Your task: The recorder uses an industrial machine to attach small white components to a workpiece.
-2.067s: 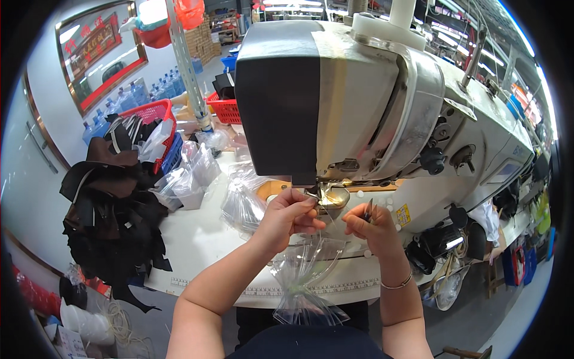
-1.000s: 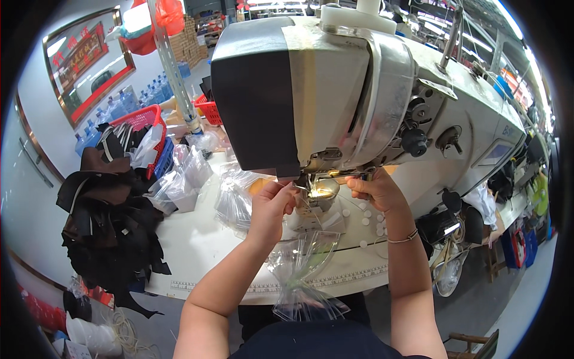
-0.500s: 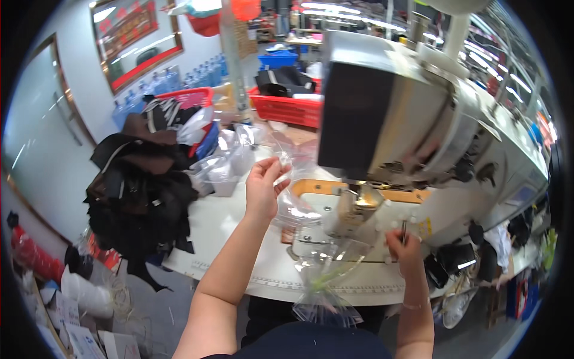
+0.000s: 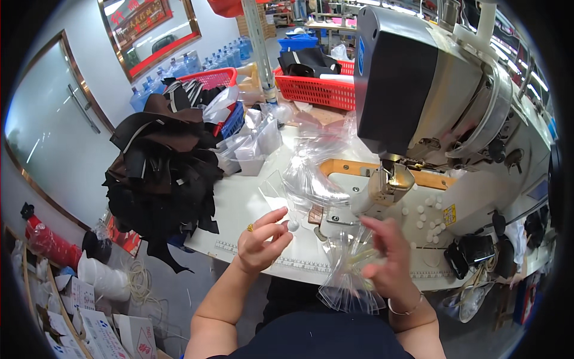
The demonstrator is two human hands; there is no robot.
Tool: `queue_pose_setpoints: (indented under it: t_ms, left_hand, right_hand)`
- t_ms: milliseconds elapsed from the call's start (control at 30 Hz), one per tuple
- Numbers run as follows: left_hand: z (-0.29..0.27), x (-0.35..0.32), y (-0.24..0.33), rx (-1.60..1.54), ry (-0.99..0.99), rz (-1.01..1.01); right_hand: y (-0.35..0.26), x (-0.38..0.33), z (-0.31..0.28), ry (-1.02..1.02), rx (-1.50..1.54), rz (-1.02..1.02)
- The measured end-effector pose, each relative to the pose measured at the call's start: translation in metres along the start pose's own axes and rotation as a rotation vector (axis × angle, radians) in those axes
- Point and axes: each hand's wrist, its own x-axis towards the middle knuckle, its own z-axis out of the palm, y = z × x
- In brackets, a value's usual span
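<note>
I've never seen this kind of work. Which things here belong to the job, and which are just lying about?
Probably the job:
white disc in the left hand
clear plastic bundle by the right hand
sewing machine

Probably lying about:
heap of dark pieces
wide red basket
white spool

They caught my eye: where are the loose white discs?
In the head view, the loose white discs lie on the table, right of the sewing machine's post, beside the yellow label, beyond the right hand.
</note>
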Motion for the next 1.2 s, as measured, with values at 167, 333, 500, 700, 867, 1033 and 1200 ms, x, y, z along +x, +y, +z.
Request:
queue_pose_setpoints:
  t_ms: [167, 333, 500, 700, 867, 1033, 1200]
  left_hand:
    - [0.009, 0.002, 0.014, -0.092, 0.034, -0.02]
    - [0.016, 0.005, 0.024, -0.286, 0.072, -0.096]
    - [0.022, 0.005, 0.03, -0.362, 0.104, -0.154]
    - [0.023, 0.006, 0.032, -0.342, 0.043, -0.115]
    - [0.023, 0.008, 0.032, -0.34, 0.069, -0.1]
    - [0.025, 0.007, 0.034, -0.34, 0.036, -0.081]
    - [0.028, 0.003, 0.036, -0.351, 0.043, -0.084]
  right_hand:
    - [0.013, 0.001, 0.038, -0.087, -0.276, -0.11]
    - [0.016, 0.005, 0.036, -0.004, -0.247, -0.195]
    - [0.015, 0.006, 0.03, -0.003, -0.249, -0.225]
    - [0.018, 0.002, 0.023, 0.022, -0.082, -0.085]
    - [0.019, 0.0, 0.017, 0.015, -0.084, -0.06]
    - [0.019, 0.001, 0.016, -0.019, -0.145, -0.078]
    - [0.024, 0.004, 0.017, -0.059, -0.084, -0.03]
